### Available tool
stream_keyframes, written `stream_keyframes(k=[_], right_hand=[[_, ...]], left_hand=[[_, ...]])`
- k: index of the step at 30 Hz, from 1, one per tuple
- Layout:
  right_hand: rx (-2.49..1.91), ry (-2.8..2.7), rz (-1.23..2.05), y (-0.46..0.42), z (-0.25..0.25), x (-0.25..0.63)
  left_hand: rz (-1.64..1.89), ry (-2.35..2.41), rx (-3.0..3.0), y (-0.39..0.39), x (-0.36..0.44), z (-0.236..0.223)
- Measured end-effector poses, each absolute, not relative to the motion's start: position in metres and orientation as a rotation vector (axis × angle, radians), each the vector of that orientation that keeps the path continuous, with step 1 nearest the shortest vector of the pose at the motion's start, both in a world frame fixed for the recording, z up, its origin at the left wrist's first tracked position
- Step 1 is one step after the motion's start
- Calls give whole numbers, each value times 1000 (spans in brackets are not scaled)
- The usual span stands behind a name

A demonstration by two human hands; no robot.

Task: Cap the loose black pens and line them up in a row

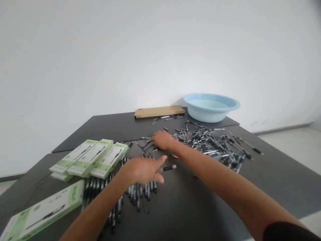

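My left hand point(144, 170) hovers over a spread of capped pens point(137, 192) at the table's near middle. Between its thumb and fingers sits a clear pen point(168, 168) with a black end pointing right. My right hand point(162, 139) reaches across to the left edge of a large loose heap of pens point(212, 144). Its fingers are curled down onto the tabletop, close to a few scattered pens point(145, 138); what lies under the fingertips is hidden. More pens point(114, 207) lie side by side, partly behind my left forearm.
Several green-and-white pen boxes point(96, 157) lie at left, and another box point(47, 211) is nearer me. A flat brown cardboard piece point(159, 111) rests at the back with pens before it. A light blue basin point(212, 113) stands back right on the dark table point(271, 167), against a white wall.
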State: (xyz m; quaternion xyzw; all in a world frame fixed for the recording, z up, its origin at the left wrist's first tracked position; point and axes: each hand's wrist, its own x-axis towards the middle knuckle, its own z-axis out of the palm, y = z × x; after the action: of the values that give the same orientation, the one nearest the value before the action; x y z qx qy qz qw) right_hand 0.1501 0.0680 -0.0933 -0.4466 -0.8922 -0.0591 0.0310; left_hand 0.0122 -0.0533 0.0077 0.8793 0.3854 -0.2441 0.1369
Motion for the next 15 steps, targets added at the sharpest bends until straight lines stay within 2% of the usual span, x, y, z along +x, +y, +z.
stream_keyframes(k=[15], right_hand=[[-1180,-2788,-227,59,-97,146]], left_hand=[[-745,1045,2498,-54,9,11]])
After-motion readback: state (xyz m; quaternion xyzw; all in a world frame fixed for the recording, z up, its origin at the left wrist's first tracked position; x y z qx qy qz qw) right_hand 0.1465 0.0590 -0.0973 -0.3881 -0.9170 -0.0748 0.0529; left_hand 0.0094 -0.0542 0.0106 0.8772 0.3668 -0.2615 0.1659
